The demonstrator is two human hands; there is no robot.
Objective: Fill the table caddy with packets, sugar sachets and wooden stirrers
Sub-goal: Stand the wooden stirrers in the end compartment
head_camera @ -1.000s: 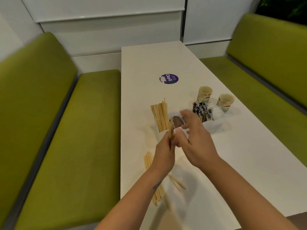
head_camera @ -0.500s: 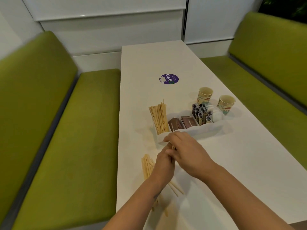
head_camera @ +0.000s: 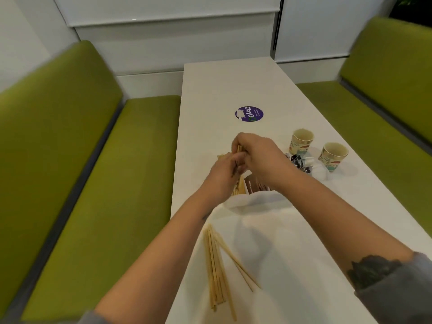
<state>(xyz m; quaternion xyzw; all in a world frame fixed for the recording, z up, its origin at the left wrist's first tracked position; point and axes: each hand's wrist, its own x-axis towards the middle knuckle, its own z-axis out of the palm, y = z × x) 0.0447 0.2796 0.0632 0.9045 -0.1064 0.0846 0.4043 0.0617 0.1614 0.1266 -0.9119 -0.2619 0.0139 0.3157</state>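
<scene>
The white table caddy (head_camera: 243, 200) stands mid-table, largely hidden behind my arms. My left hand (head_camera: 223, 176) and my right hand (head_camera: 258, 153) meet over its left compartment. Both grip a small bunch of wooden stirrers (head_camera: 239, 186) that stands upright in that compartment. Right of the bunch, brown packets (head_camera: 253, 184) show in the middle compartment. Dark sachets (head_camera: 298, 163) fill the right end. Several loose stirrers (head_camera: 216, 267) lie on the table near me, under my left forearm.
Two paper cups (head_camera: 302, 141) (head_camera: 334, 155) stand just beyond the caddy's right end. A purple round sticker (head_camera: 249, 114) marks the white table (head_camera: 304, 230) farther back. Green benches (head_camera: 105, 183) flank the table on both sides.
Both hands have moved forward from the table in front of the caddy to over its left compartment, carrying the small bunch of stirrers with them.
</scene>
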